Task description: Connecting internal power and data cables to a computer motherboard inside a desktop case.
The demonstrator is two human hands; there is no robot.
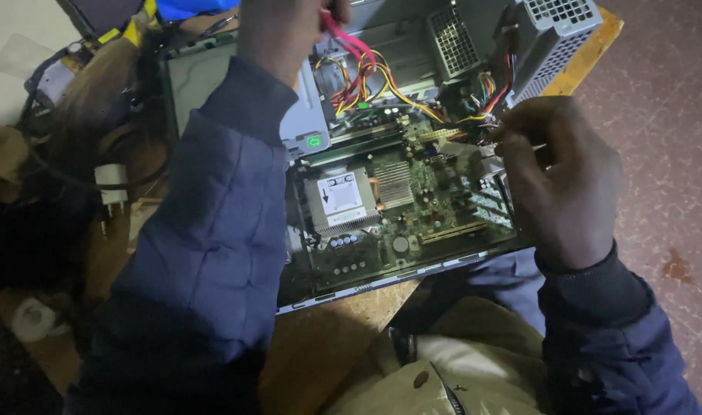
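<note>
Fingers of the left hand [289, 19] pinch a flat pink cable [349, 40] at the top of the open computer case [382, 278]. The hand is closed tight on the cable, which runs down and to the right toward the wires [374, 81]. Those wires are red, yellow and black, and they lie in a loose bunch at the back of the case.

The right hand [558, 173] is at the right side of the case. Its fingers are curled together, close to some thin wires at the edge of the green board [420, 204]. I cannot tell if it holds one of them or only touches them.

The board lies flat inside the case. A silver block with a white sticker [342, 201] sits on the left part of the board. A smaller silver block with fins [395, 183] is just beside it. A grey metal box with little holes [555, 34] stands at the top right corner of the case.

The case rests on a wood table [320, 350]. Left of the case, a white plug [111, 180] lies on the table among dark cords. Both arms wear dark blue sleeves.
</note>
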